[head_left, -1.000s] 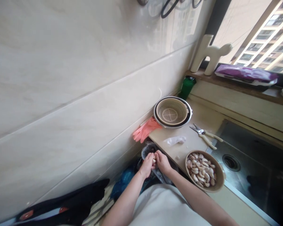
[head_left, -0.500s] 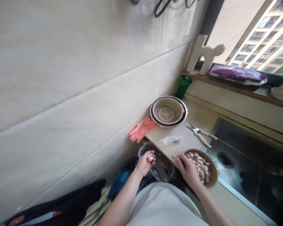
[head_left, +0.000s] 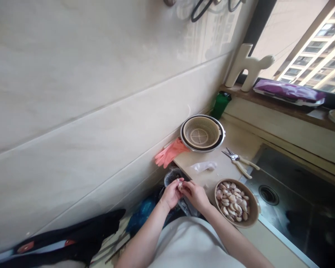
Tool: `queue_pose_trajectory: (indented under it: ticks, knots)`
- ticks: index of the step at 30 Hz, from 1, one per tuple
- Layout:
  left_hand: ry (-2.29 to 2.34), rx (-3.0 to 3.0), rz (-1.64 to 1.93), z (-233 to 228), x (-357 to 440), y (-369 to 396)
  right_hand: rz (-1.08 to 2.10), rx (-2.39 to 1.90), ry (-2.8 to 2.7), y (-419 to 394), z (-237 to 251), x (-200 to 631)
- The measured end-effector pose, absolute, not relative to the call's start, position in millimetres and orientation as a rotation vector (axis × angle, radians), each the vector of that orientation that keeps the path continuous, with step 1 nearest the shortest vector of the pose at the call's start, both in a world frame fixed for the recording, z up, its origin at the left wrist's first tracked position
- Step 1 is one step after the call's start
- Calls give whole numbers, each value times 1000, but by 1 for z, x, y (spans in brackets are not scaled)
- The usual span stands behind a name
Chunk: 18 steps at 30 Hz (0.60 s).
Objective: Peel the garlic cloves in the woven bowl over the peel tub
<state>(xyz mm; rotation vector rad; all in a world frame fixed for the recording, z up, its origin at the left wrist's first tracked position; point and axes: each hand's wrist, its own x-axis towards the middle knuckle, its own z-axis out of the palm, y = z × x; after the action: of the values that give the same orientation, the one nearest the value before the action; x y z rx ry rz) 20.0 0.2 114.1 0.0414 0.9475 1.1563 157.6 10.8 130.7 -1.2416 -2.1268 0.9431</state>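
Pinching one small pale garlic clove (head_left: 180, 184), left hand (head_left: 171, 194) and right hand (head_left: 195, 194) close together beside the brown round bowl (head_left: 253, 216) on the bench (head_left: 231, 143).

Garlic bowl (head_left: 235, 203) on counter (head_left: 229, 141), right of hands; scissors (head_left: 240, 162), colander (head_left: 202, 133) behind.

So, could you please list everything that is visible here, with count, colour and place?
garlic piece: one, pale, between both hands
bowl: one, brown, on the counter beside the sink, holding many garlic cloves
strainer: one, beige, in a metal basin by the wall
scissors: one pair, cream handles, counter
plastic wrap: one, clear, counter
rubber gloves: pink, counter edge
bottle: one, green, corner
sink: one, steel, right
left hand: holds garlic
right hand: holds garlic
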Motion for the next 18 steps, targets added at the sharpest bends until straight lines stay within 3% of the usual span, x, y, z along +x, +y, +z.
queue_pose_trajectory:
  ticks: [11,18]
  knots:
    - [1105,287,1149,113,21,-7,897,-1094,-2325,17,126,149]
    - [1187,397,1157,121,28,-5,1144,-1036,-2088,12,125,148]
